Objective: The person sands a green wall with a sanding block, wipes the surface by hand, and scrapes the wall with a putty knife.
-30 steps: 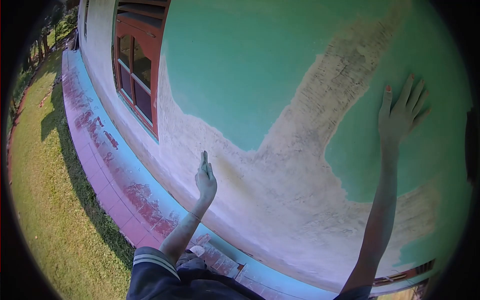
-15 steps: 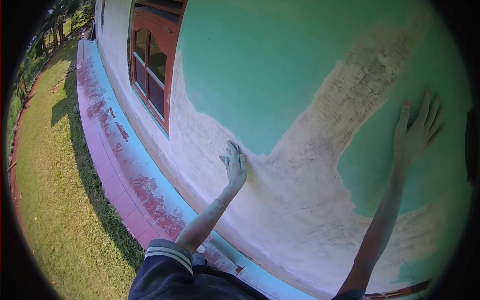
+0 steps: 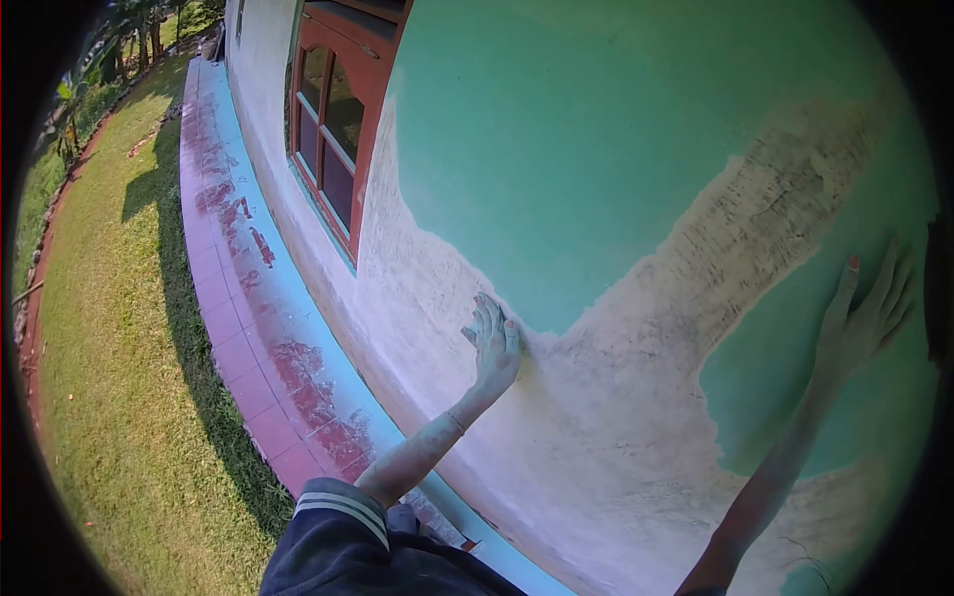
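Note:
My left hand (image 3: 494,346) rests against the whitish bare patch (image 3: 616,348) of the wall, close to the lower edge of the green paint (image 3: 527,149). Its fingers are stretched out and look dusted with pale powder. Whether anything thin lies under the palm is hidden. Farther right, my right hand (image 3: 863,323) lies flat on another green painted area, fingers spread, holding nothing visible. A rough, scratched strip of bare plaster (image 3: 765,204) runs diagonally between the green areas.
A red-brown framed window (image 3: 333,129) is set in the wall at upper left. Along the wall's foot runs a tiled ledge (image 3: 234,338) with a light blue border and worn red patches. Grass (image 3: 119,397) lies beyond it. A thin wire (image 3: 810,561) shows at lower right.
The view has shifted, so wall and window appear farther right and the wall lower. My left hand's fingers have spread from a more bunched pose. My right hand stays on the green paint.

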Demonstrator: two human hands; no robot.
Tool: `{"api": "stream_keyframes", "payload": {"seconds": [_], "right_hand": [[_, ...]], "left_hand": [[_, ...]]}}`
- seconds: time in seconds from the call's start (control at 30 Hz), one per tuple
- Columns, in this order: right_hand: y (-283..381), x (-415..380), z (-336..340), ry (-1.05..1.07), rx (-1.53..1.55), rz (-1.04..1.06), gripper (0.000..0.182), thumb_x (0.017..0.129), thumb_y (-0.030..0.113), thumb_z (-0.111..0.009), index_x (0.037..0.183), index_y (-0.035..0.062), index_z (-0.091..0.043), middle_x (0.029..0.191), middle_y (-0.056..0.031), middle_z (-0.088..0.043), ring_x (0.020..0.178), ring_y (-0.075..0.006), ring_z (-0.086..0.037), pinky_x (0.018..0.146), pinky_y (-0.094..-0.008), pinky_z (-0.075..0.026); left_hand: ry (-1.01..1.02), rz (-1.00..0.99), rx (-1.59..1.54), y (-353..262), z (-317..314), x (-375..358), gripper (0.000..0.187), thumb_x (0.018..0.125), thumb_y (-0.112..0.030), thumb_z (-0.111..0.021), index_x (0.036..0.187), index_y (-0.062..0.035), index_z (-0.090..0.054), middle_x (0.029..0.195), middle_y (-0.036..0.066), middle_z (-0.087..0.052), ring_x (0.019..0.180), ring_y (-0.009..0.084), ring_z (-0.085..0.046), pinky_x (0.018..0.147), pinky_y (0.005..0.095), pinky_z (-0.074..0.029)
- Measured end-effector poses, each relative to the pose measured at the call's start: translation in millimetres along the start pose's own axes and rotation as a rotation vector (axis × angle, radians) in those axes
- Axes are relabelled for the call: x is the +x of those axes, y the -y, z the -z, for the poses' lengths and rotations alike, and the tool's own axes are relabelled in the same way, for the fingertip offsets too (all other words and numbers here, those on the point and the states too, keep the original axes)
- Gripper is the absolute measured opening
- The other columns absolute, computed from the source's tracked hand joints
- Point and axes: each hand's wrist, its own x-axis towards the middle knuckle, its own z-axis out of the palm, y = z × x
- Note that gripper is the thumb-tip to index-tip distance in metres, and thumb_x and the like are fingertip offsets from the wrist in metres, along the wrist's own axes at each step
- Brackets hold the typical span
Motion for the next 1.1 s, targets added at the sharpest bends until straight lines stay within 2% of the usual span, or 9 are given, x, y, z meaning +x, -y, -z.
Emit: {"api": "stream_keyframes", "payload": {"seconds": [0.13, 0.37, 0.43, 0.6, 0.7, 0.83, 0.93, 1.0, 1.1], "right_hand": [[-0.4, -4.0, -0.7, 0.010, 0.044, 0.038, 0.064, 0.104, 0.064, -0.035, 0.157, 0.0287, -0.041, 0.163, -0.0054, -0.039, 0.151, -0.0296, -0.032, 0.126, -0.0522, -0.018], [-0.1, -23.3, 6.8, 0.043, 0.023, 0.048, 0.063, 0.105, 0.063, -0.034, 0.157, 0.0287, -0.040, 0.163, -0.0055, -0.038, 0.151, -0.0297, -0.032, 0.125, -0.0543, -0.017], [-1.9, -26.2, 7.5, 0.045, 0.014, 0.046, 0.063, 0.105, 0.063, -0.034, 0.157, 0.0286, -0.041, 0.163, -0.0052, -0.038, 0.151, -0.0293, -0.033, 0.125, -0.0546, -0.017], [-10.5, -33.0, 2.3, 0.074, -0.021, 0.012, 0.062, 0.105, 0.063, -0.034, 0.156, 0.0293, -0.044, 0.162, -0.0030, -0.041, 0.150, -0.0276, -0.034, 0.125, -0.0551, -0.018], [-20.0, -35.7, 1.6, 0.097, -0.103, 0.044, 0.060, 0.106, 0.055, -0.043, 0.153, 0.0174, -0.048, 0.156, -0.0103, -0.048, 0.145, -0.0286, -0.043, 0.122, -0.0481, -0.028], [-13.7, -35.1, 5.1, 0.128, -0.039, 0.049, 0.064, 0.105, 0.057, -0.044, 0.154, 0.0161, -0.047, 0.158, -0.0135, -0.043, 0.147, -0.0319, -0.038, 0.122, -0.0530, -0.024], [-12.9, -32.5, 10.7, 0.148, 0.005, 0.046, 0.066, 0.103, 0.058, -0.045, 0.154, 0.0151, -0.045, 0.160, -0.0159, -0.039, 0.149, -0.0345, -0.034, 0.123, -0.0566, -0.021], [-11.2, -30.9, 13.8, 0.161, 0.030, 0.050, 0.068, 0.103, 0.059, -0.046, 0.154, 0.0144, -0.044, 0.161, -0.0175, -0.037, 0.150, -0.0362, -0.031, 0.123, -0.0590, -0.019], [-2.3, -28.9, 18.2, 0.173, 0.045, 0.046, 0.071, 0.101, 0.060, -0.047, 0.155, 0.0135, -0.043, 0.163, -0.0199, -0.033, 0.152, -0.0387, -0.027, 0.123, -0.0626, -0.016]], "left_hand": [[-0.017, -0.022, 0.057, -5.8, 3.2, -3.2, 0.073, 0.110, -0.036, -0.031, 0.161, 0.0058, 0.001, 0.167, 0.032, -0.003, 0.151, 0.0571, -0.009, 0.118, 0.0706, 0.000], [-0.118, 0.028, 0.079, -2.5, -6.0, 10.6, 0.072, 0.110, -0.038, -0.030, 0.162, 0.0022, -0.002, 0.169, 0.027, -0.006, 0.152, 0.0550, -0.011, 0.118, 0.0708, -0.001], [-0.142, 0.028, 0.061, 3.7, 4.2, 29.6, 0.071, 0.111, -0.039, -0.030, 0.162, 0.0013, -0.004, 0.169, 0.026, -0.007, 0.153, 0.0532, -0.011, 0.118, 0.0708, -0.001], [-0.282, -0.047, -0.088, 31.6, 60.2, 122.7, 0.063, 0.112, -0.037, -0.031, 0.161, 0.0017, -0.021, 0.167, 0.024, -0.022, 0.154, 0.0452, -0.018, 0.119, 0.0691, 0.000], [-0.295, -0.029, -0.039, 24.0, 70.4, 124.1, 0.059, 0.112, -0.034, -0.033, 0.159, 0.0011, -0.028, 0.165, 0.022, -0.029, 0.155, 0.0410, -0.022, 0.121, 0.0645, 0.001], [-0.266, -0.099, 0.072, 41.6, 42.4, 77.2, 0.057, 0.112, -0.032, -0.035, 0.159, -0.0001, -0.030, 0.165, 0.020, -0.030, 0.154, 0.0383, -0.026, 0.123, 0.0598, 0.002], [-0.307, -0.129, 0.132, 50.9, 34.8, 74.0, 0.056, 0.111, -0.031, -0.036, 0.159, -0.0016, -0.031, 0.165, 0.021, -0.031, 0.153, 0.0382, -0.029, 0.123, 0.0611, 0.002], [-0.354, -0.109, 0.065, 48.8, 54.9, 111.1, 0.056, 0.111, -0.028, -0.037, 0.157, 0.0030, -0.031, 0.162, 0.022, -0.034, 0.154, 0.0352, -0.028, 0.123, 0.0595, 0.003], [-0.436, -0.061, -0.023, 47.4, 98.8, 192.4, 0.054, 0.112, -0.029, -0.036, 0.156, 0.0019, -0.034, 0.161, 0.022, -0.038, 0.153, 0.0349, -0.030, 0.124, 0.0582, -0.001]]}}
